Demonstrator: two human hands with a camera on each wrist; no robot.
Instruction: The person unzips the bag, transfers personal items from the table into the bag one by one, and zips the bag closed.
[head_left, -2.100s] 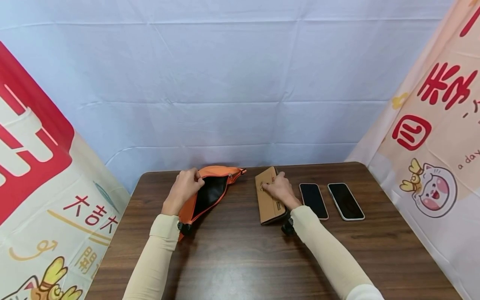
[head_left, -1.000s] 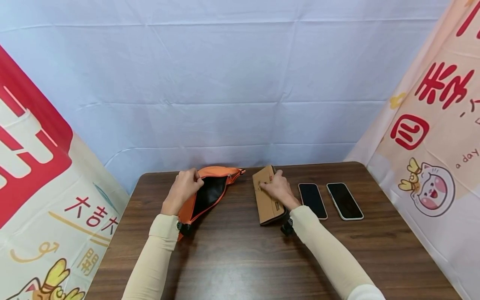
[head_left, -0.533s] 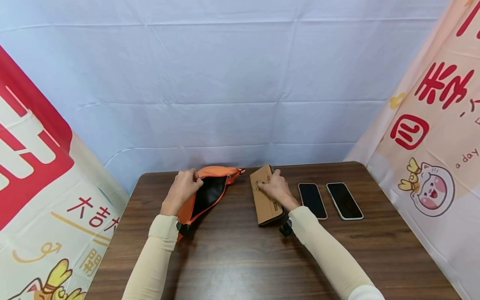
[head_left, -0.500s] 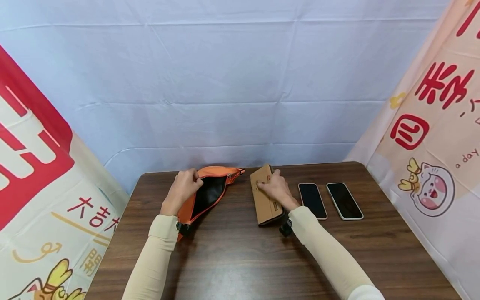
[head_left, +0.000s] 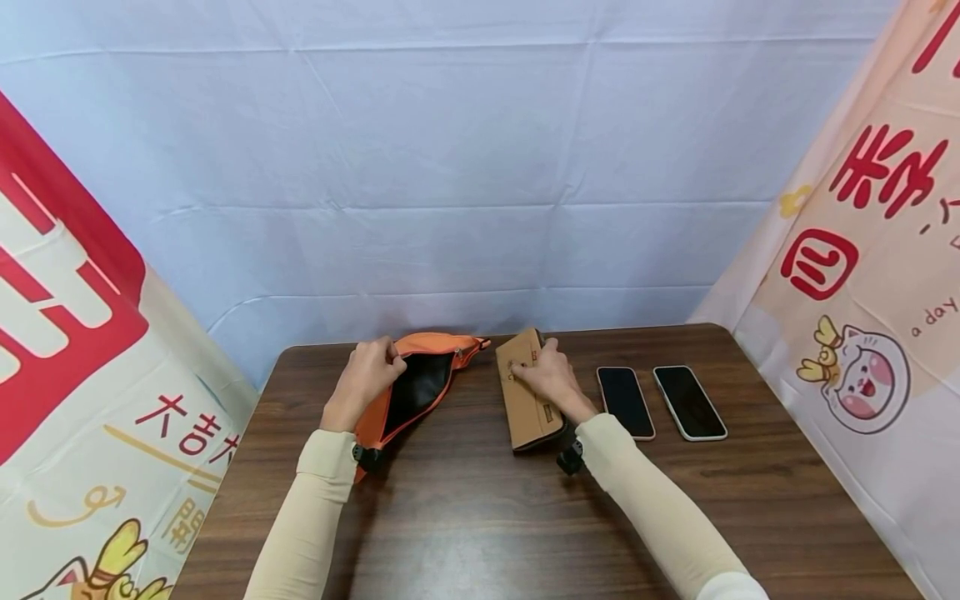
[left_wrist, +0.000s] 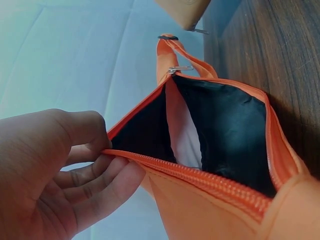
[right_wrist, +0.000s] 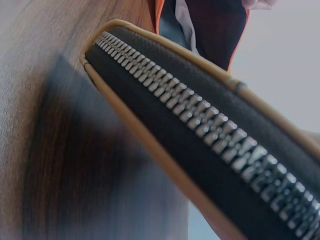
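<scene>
My left hand pinches the zippered edge of an orange bag, which looks like a waist bag with a strap end and buckle. Its mouth gapes, and the left wrist view shows the black lining and a pale strip inside. To the right, my right hand grips a tan zip wallet, thumb on its printed face and fingers behind the far edge. A closed metal zipper runs along the wallet's dark side in the right wrist view, tilted over the table.
Two phones lie screen up right of the wallet: a pink-edged phone and a white-edged phone. The brown wooden table ends against a pale cloth backdrop. Printed banners hang at both sides.
My right hand has shifted slightly left with the wallet, bringing it closer to the orange bag. The left hand keeps its hold on the bag's edge, and the phones stay put.
</scene>
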